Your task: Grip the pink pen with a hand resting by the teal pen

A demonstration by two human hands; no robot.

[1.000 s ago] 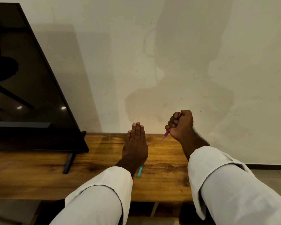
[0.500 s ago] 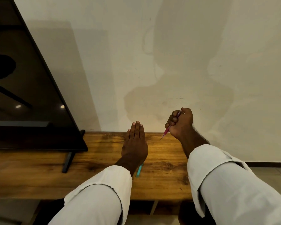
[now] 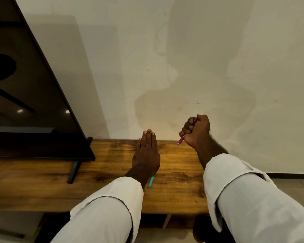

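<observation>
R hand (image 3: 197, 131) fisted round pink pen (image 3: 181, 140); L hand (image 3: 146, 154) flat on wood shelf (image 3: 179, 181), over teal pen (image 3: 151, 181)

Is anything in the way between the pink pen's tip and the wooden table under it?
Nothing visible is. The right hand grips the pink pen in a fist, tip pointing down at bare wood of the table. The left hand lies flat beside it, off to the left, with a teal pen partly under its wrist.

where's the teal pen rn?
Head view: the teal pen lies on the wooden shelf, mostly hidden under the left hand's wrist, left of the right hand gripping the pink pen.
</observation>
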